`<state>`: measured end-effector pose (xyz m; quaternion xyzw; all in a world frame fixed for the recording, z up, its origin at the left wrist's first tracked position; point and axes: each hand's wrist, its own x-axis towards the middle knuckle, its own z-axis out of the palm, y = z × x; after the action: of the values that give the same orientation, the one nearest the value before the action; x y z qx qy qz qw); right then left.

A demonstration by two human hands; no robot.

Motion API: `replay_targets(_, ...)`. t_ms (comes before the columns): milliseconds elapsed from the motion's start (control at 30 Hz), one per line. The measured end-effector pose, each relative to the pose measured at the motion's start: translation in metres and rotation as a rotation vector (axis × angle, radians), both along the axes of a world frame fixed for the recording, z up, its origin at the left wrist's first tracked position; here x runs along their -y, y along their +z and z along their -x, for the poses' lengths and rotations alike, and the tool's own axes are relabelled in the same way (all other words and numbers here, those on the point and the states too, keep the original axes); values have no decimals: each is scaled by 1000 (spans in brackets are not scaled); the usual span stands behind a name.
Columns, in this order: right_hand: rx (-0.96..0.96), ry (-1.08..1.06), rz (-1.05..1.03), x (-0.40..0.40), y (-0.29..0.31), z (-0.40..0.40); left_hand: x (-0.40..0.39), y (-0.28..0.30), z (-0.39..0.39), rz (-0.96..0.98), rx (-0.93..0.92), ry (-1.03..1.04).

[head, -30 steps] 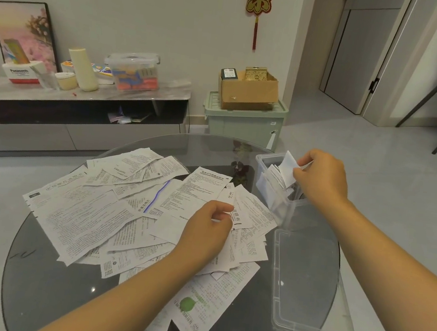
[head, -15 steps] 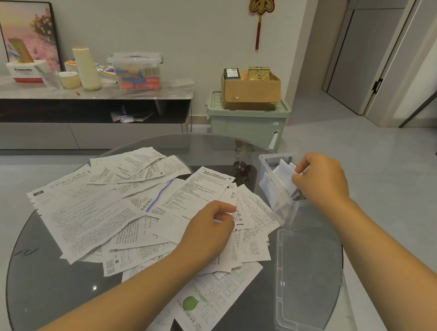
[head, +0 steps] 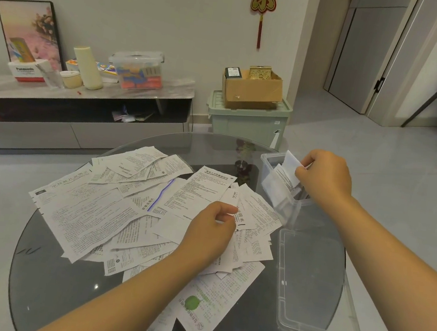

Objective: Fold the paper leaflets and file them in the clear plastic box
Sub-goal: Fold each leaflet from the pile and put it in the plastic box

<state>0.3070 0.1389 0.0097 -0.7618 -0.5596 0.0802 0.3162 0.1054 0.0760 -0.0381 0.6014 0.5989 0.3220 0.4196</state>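
Filing was the step in hand: the right hand (head: 323, 178) pinched a folded leaflet (head: 291, 164) over the clear plastic box (head: 284, 201) at centre right. The left hand (head: 212, 230) pinched an unfolded leaflet (head: 232, 202) on the bench (head: 60, 278) pile; folding it likely followed.

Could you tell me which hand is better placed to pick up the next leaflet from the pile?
Left. The left hand already rests on the leaflet pile, pinching a sheet, while the right hand grips a folded leaflet at the clear plastic box.
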Motion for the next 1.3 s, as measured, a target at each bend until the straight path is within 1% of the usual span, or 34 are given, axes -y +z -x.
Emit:
replay_targets(200, 110, 50, 127, 1, -1, 3, 0, 0, -1, 2, -19, -5)
replay_targets(333, 65, 128, 181, -1, -5, 4, 1, 0, -2, 12, -27, -5)
replay_targets(500, -71, 154, 156, -3, -5, 5, 0, 1, -2, 18, -40, -5)
replay_targets(600, -21, 166, 160, -4, -5, 5, 1, 1, -2, 19, -41, -6)
replay_targets(767, 58, 238, 289, -2, -1, 2, 1, 0, 0, 17, -46, -11)
replay_targets(833, 78, 268, 310, -1, 1, 1, 1, 0, 1, 13, -44, -16)
replay_targets(933, 89, 271, 280, 1, 4, -1, 1, -1, 3, 8, -47, -22)
replay_targets(1067, 86, 233, 142, 6, 6, -7, 2, -1, 5, -12, -54, -29)
replay_targets(1133, 77, 252, 81, 11, 7, -8, 4, 1, 7, -65, -110, -32)
replay_targets(1200, 92, 287, 27, 18, 7, -6, 5, 3, 12, -180, -229, -24)
replay_targets(1233, 110, 306, -5, 23, 7, -3, 4, 4, 15, -263, -331, -24)
replay_targets(1267, 127, 324, -35, 28, 8, 0, 2, 4, 18, -341, -471, -37)
replay_targets(1300, 143, 342, -55, 34, 8, 5, -1, 2, 21, -378, -625, -65)
